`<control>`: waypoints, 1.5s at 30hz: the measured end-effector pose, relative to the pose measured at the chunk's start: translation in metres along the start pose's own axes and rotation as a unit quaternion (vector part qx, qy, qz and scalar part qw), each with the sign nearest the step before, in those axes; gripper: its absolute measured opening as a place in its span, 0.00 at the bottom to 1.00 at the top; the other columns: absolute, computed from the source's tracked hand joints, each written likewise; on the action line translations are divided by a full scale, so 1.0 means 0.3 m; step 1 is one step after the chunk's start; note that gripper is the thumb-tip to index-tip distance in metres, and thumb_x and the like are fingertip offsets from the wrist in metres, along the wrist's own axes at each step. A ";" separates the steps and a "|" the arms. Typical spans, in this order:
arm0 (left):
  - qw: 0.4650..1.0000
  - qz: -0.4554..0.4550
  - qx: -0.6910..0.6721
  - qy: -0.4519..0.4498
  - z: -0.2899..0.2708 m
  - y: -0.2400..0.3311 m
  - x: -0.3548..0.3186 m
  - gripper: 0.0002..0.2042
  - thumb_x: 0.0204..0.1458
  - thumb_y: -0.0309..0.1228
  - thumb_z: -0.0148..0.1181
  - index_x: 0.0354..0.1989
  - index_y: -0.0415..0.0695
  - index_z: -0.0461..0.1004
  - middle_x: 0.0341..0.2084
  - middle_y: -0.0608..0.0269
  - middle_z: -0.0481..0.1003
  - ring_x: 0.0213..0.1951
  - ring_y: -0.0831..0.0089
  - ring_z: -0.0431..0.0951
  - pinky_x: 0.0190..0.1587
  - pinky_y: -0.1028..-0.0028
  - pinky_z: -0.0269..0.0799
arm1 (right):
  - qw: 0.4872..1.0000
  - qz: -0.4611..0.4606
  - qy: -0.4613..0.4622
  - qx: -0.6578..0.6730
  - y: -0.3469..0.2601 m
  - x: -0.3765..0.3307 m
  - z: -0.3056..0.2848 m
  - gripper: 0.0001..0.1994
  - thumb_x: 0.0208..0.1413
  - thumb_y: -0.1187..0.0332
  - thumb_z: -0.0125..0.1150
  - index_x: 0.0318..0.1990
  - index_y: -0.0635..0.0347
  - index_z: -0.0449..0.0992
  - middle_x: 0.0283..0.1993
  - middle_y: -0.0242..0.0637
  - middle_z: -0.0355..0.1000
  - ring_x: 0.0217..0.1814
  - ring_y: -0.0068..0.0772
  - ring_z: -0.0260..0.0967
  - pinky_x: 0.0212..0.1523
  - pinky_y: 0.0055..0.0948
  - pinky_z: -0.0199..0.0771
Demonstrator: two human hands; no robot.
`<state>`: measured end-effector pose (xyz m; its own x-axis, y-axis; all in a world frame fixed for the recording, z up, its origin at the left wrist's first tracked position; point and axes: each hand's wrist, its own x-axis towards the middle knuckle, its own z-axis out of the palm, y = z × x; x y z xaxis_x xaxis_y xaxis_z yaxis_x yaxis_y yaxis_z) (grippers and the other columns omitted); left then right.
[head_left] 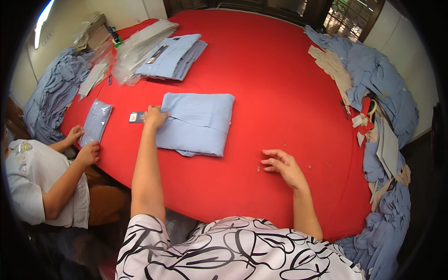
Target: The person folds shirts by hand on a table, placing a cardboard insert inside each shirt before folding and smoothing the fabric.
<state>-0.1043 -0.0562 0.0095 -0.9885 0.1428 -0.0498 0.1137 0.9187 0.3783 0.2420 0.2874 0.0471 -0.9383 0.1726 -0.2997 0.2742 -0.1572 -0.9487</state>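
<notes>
On a red-covered worktop [280,84] ringed by heaps of blue cloth, a folded blue shirt [198,122] lies mid-table, long axis running left-right. The left hand [155,116] presses its left edge, fingers curled; the right hand [282,165] rests empty, fingers loose, well apart to the shirt's right.

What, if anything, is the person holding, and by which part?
The left hand rests on the folded blue shirt's left edge; the right hand holds nothing.

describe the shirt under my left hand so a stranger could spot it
On the red table, look near its middle for the folded light-blue shirt the left hand rests on. Unlike the bagged shirts nearby, it lies unwrapped, with a small dark tag beside it.
</notes>
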 end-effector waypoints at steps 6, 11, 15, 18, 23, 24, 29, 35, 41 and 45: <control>0.995 -0.037 -0.066 0.067 0.029 -0.026 -0.043 0.22 0.50 0.40 0.65 0.48 0.36 0.77 0.39 0.43 0.79 0.45 0.47 0.79 0.51 0.57 0.72 | 0.998 -0.027 -0.044 -0.023 0.079 0.173 0.170 0.21 0.67 0.70 0.47 0.64 0.70 0.62 0.62 0.49 0.66 0.56 0.35 0.71 0.56 0.31 0.75; 0.989 -0.024 -0.107 0.098 0.009 0.003 -0.075 0.19 0.51 0.37 0.65 0.43 0.34 0.77 0.37 0.42 0.79 0.43 0.47 0.79 0.48 0.56 0.72 | 0.998 -0.036 0.035 0.030 0.040 0.349 0.278 0.23 0.67 0.69 0.49 0.66 0.68 0.58 0.60 0.49 0.68 0.53 0.36 0.71 0.55 0.33 0.75; 0.967 -0.040 -0.248 0.047 0.034 -0.033 -0.113 0.15 0.53 0.33 0.63 0.41 0.32 0.74 0.33 0.49 0.78 0.38 0.58 0.79 0.45 0.63 0.74 | 0.992 -0.077 0.083 -0.061 0.028 0.394 0.286 0.26 0.63 0.73 0.56 0.66 0.65 0.57 0.48 0.45 0.73 0.50 0.32 0.72 0.51 0.30 0.73; 0.877 -0.032 -0.478 -0.027 0.091 0.003 -0.223 0.13 0.56 0.27 0.61 0.44 0.33 0.70 0.34 0.55 0.76 0.37 0.68 0.77 0.44 0.69 0.74 | 0.968 -0.131 0.092 -0.194 0.053 0.425 0.101 0.27 0.57 0.81 0.57 0.65 0.60 0.62 0.40 0.42 0.75 0.46 0.30 0.73 0.49 0.29 0.73; 0.759 -0.121 -0.623 -0.147 0.213 0.296 -0.627 0.17 0.58 0.17 0.53 0.55 0.35 0.60 0.51 0.49 0.72 0.52 0.65 0.75 0.54 0.64 0.74 | 0.916 -0.028 0.150 -0.372 -0.157 0.351 -0.160 0.29 0.56 0.81 0.57 0.66 0.53 0.65 0.50 0.48 0.75 0.51 0.38 0.74 0.51 0.34 0.73; 0.711 -0.107 -0.680 -0.144 0.259 0.335 -0.704 0.21 0.58 0.17 0.53 0.59 0.34 0.58 0.54 0.48 0.70 0.55 0.63 0.74 0.53 0.62 0.76 | 0.877 -0.034 0.183 -0.443 -0.191 0.350 -0.178 0.28 0.57 0.78 0.57 0.67 0.51 0.65 0.54 0.49 0.74 0.55 0.42 0.72 0.54 0.38 0.72; 0.726 -0.141 -0.629 -0.241 0.270 0.405 -0.871 0.25 0.59 0.20 0.54 0.65 0.37 0.55 0.54 0.50 0.71 0.49 0.64 0.78 0.47 0.65 0.81 | 0.725 -0.140 0.273 -0.617 -0.163 0.369 -0.019 0.27 0.65 0.50 0.47 0.70 0.45 0.61 0.73 0.45 0.55 0.75 0.50 0.49 0.70 0.60 0.45; 0.705 -0.202 -0.605 -0.312 0.242 0.310 -0.970 0.20 0.60 0.22 0.54 0.59 0.36 0.60 0.46 0.49 0.74 0.45 0.65 0.80 0.39 0.70 0.82 | 0.693 -0.119 0.213 -0.678 0.029 0.447 0.011 0.33 0.64 0.38 0.40 0.71 0.42 0.59 0.76 0.43 0.50 0.78 0.56 0.41 0.71 0.71 0.34; 0.942 0.052 -0.332 0.003 0.141 0.296 -0.861 0.17 0.56 0.27 0.62 0.51 0.34 0.68 0.44 0.49 0.71 0.42 0.63 0.77 0.40 0.66 0.77 | 0.679 -0.174 0.154 -0.696 0.004 0.344 0.197 0.33 0.64 0.38 0.41 0.71 0.42 0.58 0.77 0.42 0.46 0.80 0.56 0.33 0.72 0.68 0.25; 0.945 0.282 -0.131 0.099 0.169 0.347 -0.724 0.17 0.52 0.29 0.66 0.47 0.35 0.72 0.40 0.52 0.73 0.37 0.57 0.76 0.41 0.63 0.73 | 0.786 -0.228 0.128 -0.561 0.018 0.329 0.185 0.29 0.65 0.46 0.48 0.69 0.47 0.62 0.75 0.43 0.50 0.78 0.54 0.39 0.74 0.59 0.35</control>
<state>0.1274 0.0271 0.0129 -0.7809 0.4869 0.3913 0.6245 0.5915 0.5100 0.1391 0.2498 0.0180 -0.9590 0.1745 0.2233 0.0693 0.9084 -0.4123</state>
